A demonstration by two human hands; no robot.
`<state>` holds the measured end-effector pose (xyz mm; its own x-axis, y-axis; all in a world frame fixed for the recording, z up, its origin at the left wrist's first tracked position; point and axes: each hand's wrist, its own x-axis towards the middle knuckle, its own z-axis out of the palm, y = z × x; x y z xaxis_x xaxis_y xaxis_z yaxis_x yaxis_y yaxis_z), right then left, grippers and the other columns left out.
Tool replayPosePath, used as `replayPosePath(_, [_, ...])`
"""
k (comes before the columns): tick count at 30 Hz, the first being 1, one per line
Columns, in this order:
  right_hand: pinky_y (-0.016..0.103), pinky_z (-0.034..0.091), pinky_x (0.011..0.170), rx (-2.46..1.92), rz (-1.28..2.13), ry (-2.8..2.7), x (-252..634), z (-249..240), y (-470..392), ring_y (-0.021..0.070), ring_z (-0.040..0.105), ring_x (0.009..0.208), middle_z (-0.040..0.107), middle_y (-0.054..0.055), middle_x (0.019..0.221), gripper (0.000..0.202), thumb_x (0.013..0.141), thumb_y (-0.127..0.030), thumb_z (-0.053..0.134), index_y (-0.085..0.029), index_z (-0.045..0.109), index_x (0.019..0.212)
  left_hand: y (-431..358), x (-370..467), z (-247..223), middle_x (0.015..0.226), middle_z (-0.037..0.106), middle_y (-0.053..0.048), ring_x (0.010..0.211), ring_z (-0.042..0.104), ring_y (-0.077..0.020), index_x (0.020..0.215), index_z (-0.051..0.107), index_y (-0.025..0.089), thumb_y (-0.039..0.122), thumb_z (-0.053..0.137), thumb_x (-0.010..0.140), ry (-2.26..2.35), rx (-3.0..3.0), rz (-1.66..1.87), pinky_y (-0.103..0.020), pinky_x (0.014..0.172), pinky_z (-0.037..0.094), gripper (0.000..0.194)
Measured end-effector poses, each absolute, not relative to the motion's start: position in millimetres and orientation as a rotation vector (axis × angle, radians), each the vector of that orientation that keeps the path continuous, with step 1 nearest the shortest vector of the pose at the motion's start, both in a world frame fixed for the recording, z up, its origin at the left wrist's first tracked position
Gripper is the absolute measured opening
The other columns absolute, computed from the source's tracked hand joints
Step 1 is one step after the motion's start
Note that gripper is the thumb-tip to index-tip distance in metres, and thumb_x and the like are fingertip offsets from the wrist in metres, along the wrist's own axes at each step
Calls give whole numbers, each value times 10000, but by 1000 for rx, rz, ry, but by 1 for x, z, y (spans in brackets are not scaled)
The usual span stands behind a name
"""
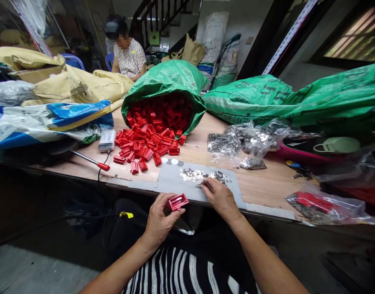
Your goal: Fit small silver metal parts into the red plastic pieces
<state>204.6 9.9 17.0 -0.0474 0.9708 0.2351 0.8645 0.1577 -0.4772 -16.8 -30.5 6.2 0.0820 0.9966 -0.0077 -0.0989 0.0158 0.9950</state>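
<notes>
My left hand grips a small red plastic case by its sides, just in front of the table edge. The case is tilted, its open side facing up, with something shiny inside and a small loop on its rim. My right hand is over the grey mat, thumb and fingers pinched together. Whatever the fingertips hold is too small to make out. Just beyond them lies a loose pile of small flat metal pieces, bright on the left and darker on the right.
A green sack spills many red plastic cases onto the table. Plastic bags of metal parts lie to the right, near a pink-rimmed container. A red-tipped lever juts out at left. Another person sits across the table.
</notes>
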Motion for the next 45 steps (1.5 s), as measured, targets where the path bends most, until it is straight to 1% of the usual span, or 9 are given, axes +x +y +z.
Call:
replayPosePath(6, [250,437,621,-1510,604,-1862,194,37,-9,144,570,639,656,16,793,146,901,-337,525,-207,591,891,-29,-16,16,935,638,-51,880,548,-216,1026,700,263,193,716,731,1142,1478,1212,-291,851,414,304])
replayPosePath(12, [239,434,594,-1393,677,-1836,180,51,-23,130,539,595,642,12,739,139,884,-323,568,-195,620,869,-30,-14,18,936,633,-57,900,551,-220,1030,715,260,128,702,708,1119,1482,1222,-290,883,406,348])
replayPosePath(16, [235,427,572,-1340,784,-1795,171,48,-27,131,531,590,627,7,705,163,881,-345,584,-189,630,875,-28,-14,18,996,627,-63,954,564,-216,1032,711,239,185,717,724,1044,1388,1177,-300,909,418,312])
replayPosePath(20, [219,416,542,-1273,903,-1741,161,46,-33,120,529,575,622,-4,689,155,879,-333,602,-182,635,870,-25,-12,18,1021,656,-52,945,617,-184,1230,565,221,225,745,726,819,1007,1074,-307,894,458,535])
replayPosePath(22, [215,420,538,-1256,928,-1721,158,45,-34,120,542,577,631,-5,689,150,884,-326,604,-183,646,872,-25,-12,20,940,675,-24,854,642,-145,1227,512,221,214,751,730,750,814,1070,-277,837,479,551])
replayPosePath(27, [229,456,581,-1221,771,-1771,162,47,-29,134,590,629,676,21,784,85,884,-249,601,-189,653,916,-26,-16,23,830,662,-22,709,670,-145,1063,535,180,284,696,795,628,541,947,-245,663,513,329])
replayPosePath(31, [248,488,619,-1128,625,-1908,167,50,-22,153,627,690,687,42,837,89,887,-181,572,-196,634,950,-28,-16,20,778,661,-61,616,654,-135,1018,581,123,356,597,865,551,408,844,-232,589,511,279])
replayPosePath(38, [283,527,697,-944,487,-2103,171,54,-19,169,638,775,669,54,835,109,911,-136,533,-204,617,927,-32,-12,20,706,661,-61,522,629,-117,970,590,141,291,562,881,486,281,745,-209,539,495,176])
replayPosePath(45, [295,525,737,-896,513,-2249,180,51,-21,170,629,831,662,56,888,150,928,-126,513,-204,614,1007,-33,-10,22,657,655,-61,475,602,-110,1035,584,145,241,521,893,555,247,734,-204,517,483,183])
